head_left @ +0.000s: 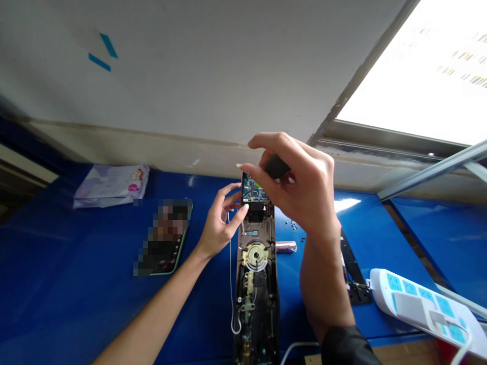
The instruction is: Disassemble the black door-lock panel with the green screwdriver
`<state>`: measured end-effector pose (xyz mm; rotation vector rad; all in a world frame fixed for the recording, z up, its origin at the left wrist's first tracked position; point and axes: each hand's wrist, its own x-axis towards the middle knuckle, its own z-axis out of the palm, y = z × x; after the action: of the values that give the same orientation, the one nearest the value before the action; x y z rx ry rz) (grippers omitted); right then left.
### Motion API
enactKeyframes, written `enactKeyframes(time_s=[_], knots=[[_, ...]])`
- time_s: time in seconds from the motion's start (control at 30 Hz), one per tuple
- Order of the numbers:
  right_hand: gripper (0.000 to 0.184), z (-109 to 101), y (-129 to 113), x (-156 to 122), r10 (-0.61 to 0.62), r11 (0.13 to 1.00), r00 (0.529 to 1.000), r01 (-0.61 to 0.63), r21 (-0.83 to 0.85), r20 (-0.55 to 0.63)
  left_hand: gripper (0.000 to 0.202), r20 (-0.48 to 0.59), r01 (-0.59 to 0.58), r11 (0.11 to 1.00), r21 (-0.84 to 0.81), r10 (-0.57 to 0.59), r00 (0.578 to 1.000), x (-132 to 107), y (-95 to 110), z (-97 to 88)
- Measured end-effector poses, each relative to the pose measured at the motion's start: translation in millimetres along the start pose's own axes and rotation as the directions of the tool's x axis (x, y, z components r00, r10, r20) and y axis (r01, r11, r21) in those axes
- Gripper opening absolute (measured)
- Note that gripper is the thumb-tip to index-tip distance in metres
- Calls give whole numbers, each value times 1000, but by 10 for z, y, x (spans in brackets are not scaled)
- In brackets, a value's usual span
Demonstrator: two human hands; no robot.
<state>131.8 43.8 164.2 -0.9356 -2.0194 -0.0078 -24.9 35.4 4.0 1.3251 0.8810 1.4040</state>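
Observation:
A long dark housing (254, 304), which looks like an opened electronic door lock, lies lengthwise on the blue table. Its far end holds a blue circuit board (250, 195), and a round metal part (256, 255) sits near the middle. My left hand (225, 218) grips the housing's left side near the board, thumb on top and fingers along the edge. In my right hand (292, 177) is a screwdriver (276, 166) with a dark handle, slanting down to the board; whether its tip touches a screw I cannot tell. A white cable (231, 274) runs along the housing's left side.
Several small screws (292, 224) and a pinkish wrapped cylinder (286, 247) lie right of the housing. Farther right are a black plate (357, 284) and a white power strip (418, 304). A phone (167, 243) and a plastic packet (110, 186) lie left. Behind stands a wall (213, 76).

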Motion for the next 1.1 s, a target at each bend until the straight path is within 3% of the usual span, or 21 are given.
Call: enactKeyframes(time_s=[0.17, 0.37, 0.57, 0.73, 0.8, 0.87, 0.93, 1.0, 1.1], knots=[[49, -30, -11, 1, 19, 997, 999, -21, 68, 36, 55, 5, 5, 1000, -16, -5, 1000, 4, 6, -1], [30, -36, 13, -8, -4, 1000, 1000, 4, 15, 29, 51, -9, -9, 999, 53, 9, 1000, -4, 6, -9], [51, -77, -3, 8, 31, 996, 998, -35, 81, 50, 50, -6, -14, 994, 105, 14, 1000, -3, -18, -14], [52, -178, -18, -7, 69, 994, 998, -68, 88, -13, 53, -2, -94, 963, 251, 97, 995, 13, 4, -47], [50, -242, -16, -17, 123, 989, 992, -120, 91, -26, 52, -24, -168, 895, 414, 195, 980, 27, 85, -52], [49, -315, -4, -31, 158, 982, 986, -152, 111, -53, 47, -17, -250, 753, 609, 327, 945, 55, 208, -32], [47, -393, 19, -50, 177, 976, 980, -163, 147, -94, 41, 62, -342, 598, 725, 438, 897, 103, 342, 20], [44, -471, 48, -73, 179, 972, 975, -154, 179, -133, 35, 194, -442, 496, 747, 473, 859, 170, 449, 97], [41, -588, 93, -114, 165, 974, 969, -131, 185, -186, 18, 319, -526, 475, 706, 449, 834, 293, 523, 236]])
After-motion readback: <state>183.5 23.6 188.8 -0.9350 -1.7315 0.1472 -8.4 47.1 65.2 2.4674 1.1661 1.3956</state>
